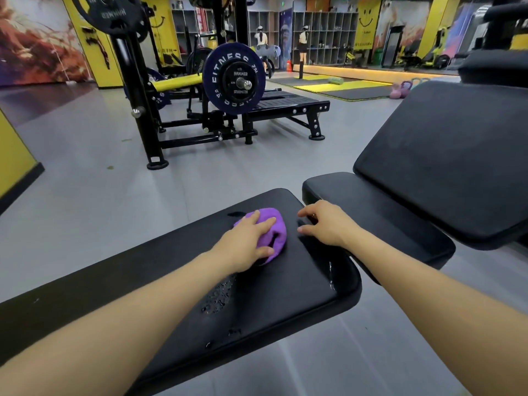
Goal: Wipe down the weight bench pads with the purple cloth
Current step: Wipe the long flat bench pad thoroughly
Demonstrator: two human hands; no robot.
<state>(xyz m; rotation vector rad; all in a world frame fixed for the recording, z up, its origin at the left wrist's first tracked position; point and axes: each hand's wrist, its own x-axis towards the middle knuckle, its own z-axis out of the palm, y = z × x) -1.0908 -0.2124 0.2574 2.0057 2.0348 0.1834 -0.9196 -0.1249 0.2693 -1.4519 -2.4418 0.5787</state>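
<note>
At nine o'clock, a yellow wall panel (14, 155) at the frame edge above grey floor (94, 201). At eleven o'clock, a black plate-loaded machine (197, 130) carrying a dark weight plate (232, 78) lettered "FITNESS", with a yellow pad (177, 82) just behind it. At twelve o'clock, far off, grey cubby shelves (325, 32) along the back wall.

Low in the middle, a long black bench pad (300, 281) running from seven o'clock up toward the centre, flecked with water droplets (220, 295) near its middle. On its far end, just left of centre, a bunched purple cloth (275, 227). Left hand (245, 241) lying on top of the cloth, fingers spread and only lightly bent, thumb down along the cloth's near edge, pressing it against the pad rather than pinching it. Right hand (325, 224) just beside the cloth at its three o'clock, apart from it, resting on the same pad near the far right corner with fingers bent downward onto the surface, gripping nothing visible.

At two o'clock from the hands, a smaller black seat pad (380, 218) set close behind the first. Beyond it at two to three o'clock, a broad black backrest pad (445, 167) tilted upward. At one o'clock, purple kettlebells (400, 90) on the floor beside yellow and black mats (343, 87).
</note>
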